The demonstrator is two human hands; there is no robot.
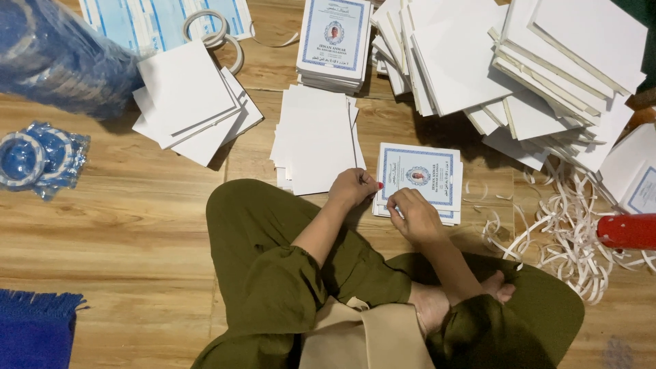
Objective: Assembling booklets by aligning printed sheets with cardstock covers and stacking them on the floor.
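Note:
I sit cross-legged on a wooden floor (123, 205) in olive trousers. A small stack of white booklets with a blue-bordered cover and a round portrait (418, 179) lies just in front of my knees. My left hand (353, 187) rests curled at the stack's left edge, fingertips touching it. My right hand (414, 214) pinches the near-left corner of the top booklet. A pile of blank white sheets (316, 139) lies left of the booklets, partly under my left hand.
A taller stack of printed booklets (333, 42) sits further ahead. Big heaps of white boards (506, 61) fill the top right, with curled white paper strips (567, 232) and a red cylinder (627, 231). White squares (191, 102), tape rolls (219, 34) and blue plastic packs (37, 160) lie left.

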